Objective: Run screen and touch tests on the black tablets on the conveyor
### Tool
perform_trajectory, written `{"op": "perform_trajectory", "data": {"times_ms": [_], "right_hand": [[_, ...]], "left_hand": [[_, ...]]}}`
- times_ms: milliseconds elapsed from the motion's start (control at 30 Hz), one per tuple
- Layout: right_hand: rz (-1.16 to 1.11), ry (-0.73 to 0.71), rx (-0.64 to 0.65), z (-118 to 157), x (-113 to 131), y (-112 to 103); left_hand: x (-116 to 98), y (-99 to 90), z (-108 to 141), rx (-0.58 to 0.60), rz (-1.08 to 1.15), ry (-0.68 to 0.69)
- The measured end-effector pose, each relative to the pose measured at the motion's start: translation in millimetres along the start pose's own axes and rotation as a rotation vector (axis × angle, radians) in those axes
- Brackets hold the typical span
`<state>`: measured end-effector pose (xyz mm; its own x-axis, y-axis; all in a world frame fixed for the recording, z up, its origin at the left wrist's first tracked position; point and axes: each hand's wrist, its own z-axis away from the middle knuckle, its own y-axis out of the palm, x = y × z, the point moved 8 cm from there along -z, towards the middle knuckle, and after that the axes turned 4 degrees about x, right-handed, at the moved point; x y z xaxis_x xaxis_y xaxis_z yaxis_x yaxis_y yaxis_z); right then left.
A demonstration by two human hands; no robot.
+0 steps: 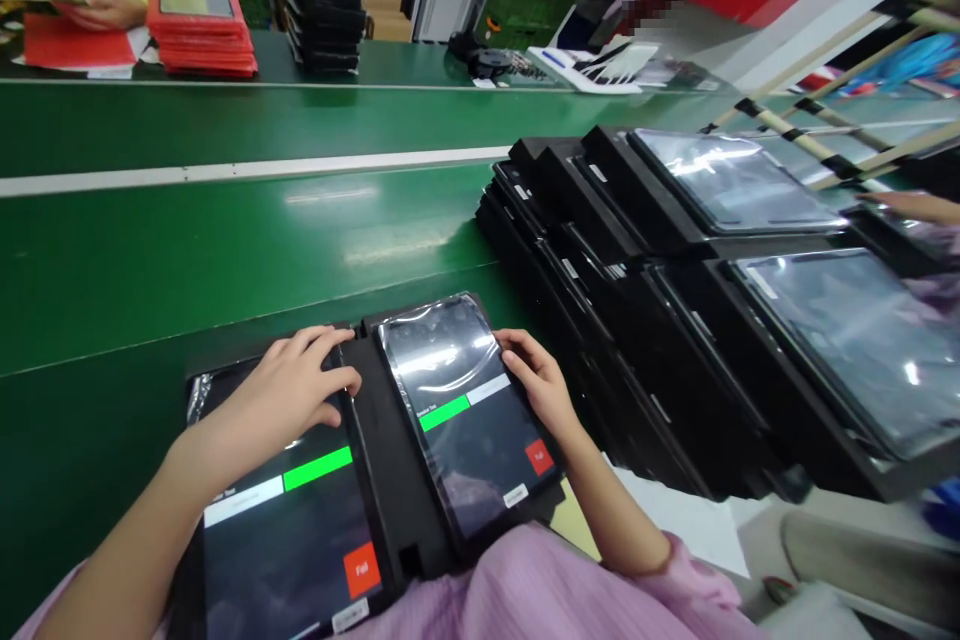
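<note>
Two tablets lie face up, side by side, in a black foam tray (pixel 409 480) against my body. My left hand (pixel 292 385) reaches across the left tablet (pixel 281 550), its fingers apart near that tablet's right edge. The right tablet (pixel 469 460) has my right hand (pixel 541 385) at its upper right edge, fingers curled against the side and gripping it. Both lit screens show a green bar, a white bar and a red square marked "Fail". Clear film with glare covers the right one. My left forearm hides part of the left screen.
Stacked black trays with film-covered tablets (pixel 840 340) rise close on my right. Across the green bench (pixel 247 260) are red packets (pixel 202 30), a black stack (pixel 324 20) and a white rack (pixel 600 68). A co-worker in a yellow sleeve is opposite; another person's hand is far right.
</note>
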<state>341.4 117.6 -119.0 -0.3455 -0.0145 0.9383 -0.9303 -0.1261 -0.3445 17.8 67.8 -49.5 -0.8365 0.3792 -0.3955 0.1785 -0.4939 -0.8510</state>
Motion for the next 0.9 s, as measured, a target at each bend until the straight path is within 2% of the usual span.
{"op": "perform_trajectory", "data": {"times_ms": [200,467,900], "right_hand": [[-0.066,-0.005,0.032,-2,-2,6],[-0.167,0.031,0.105,-8,-4,11],[-0.106,0.065,0.092,-7,0,9]], "left_hand": [[9,2.6,1,-0.024,0.022,-0.006],[20,7.2,6,-0.132,0.007,0.111],[8,-3.3,7,-0.068,-0.021,0.074]]}}
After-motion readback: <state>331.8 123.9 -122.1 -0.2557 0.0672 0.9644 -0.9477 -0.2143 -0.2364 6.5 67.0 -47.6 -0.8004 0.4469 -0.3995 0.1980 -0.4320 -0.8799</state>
